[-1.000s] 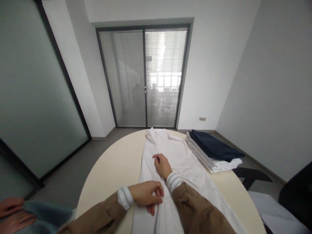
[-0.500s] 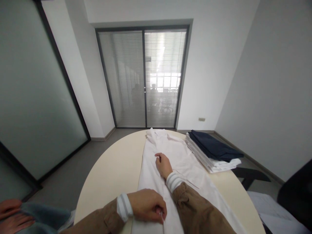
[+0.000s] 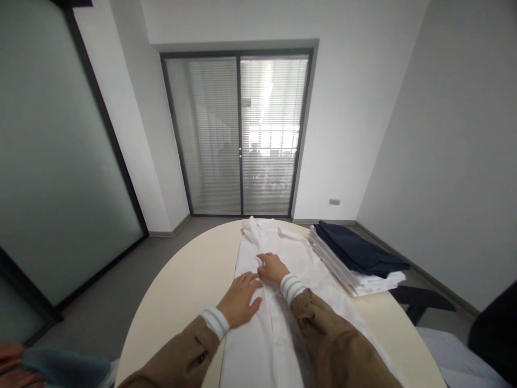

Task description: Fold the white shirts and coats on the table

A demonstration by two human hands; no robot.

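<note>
round, cream-topped table (image 3: 189,280): largest item. long white cloth shirt (image 3: 269,328) lies along it, collar at 12 o'clock, body running toward 6. stack of folded white garments (image 3: 337,267), folded navy cloth garment (image 3: 359,248) on top, at about 2. change: bare left hand (image 3: 240,299) has left the 6 o'clock end and moved up, fingers now spread over the shirt front. bare right hand (image 3: 274,268), just beside it toward 2, is curled; pinching, cannot tell. meaning: both hands now share one stretch; lower front unheld.
</note>
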